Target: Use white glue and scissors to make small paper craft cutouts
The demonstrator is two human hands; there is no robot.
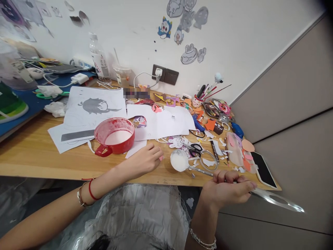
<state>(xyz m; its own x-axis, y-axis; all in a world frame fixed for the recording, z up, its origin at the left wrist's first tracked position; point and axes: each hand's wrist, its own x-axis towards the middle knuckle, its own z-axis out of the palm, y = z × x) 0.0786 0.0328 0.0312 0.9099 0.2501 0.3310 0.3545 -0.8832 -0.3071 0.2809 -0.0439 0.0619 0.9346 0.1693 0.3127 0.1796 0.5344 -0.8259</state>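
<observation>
Long silver metal ladle (201,170) slants, white in its bowl; round red handled pot (124,148) sits upright to its left, white inside.

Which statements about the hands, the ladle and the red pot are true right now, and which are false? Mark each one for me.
1. The right hand grips the ladle. True.
2. The ladle's bowl is inside the red pot. False: it is to the right of the pot, outside it.
3. Both the pot and the ladle hold something white. True.
4. The left hand is holding the scissors. False: the scissors lie on the desk, to the right of that hand.
5. The phone lies near the right end of the desk. True.
</observation>
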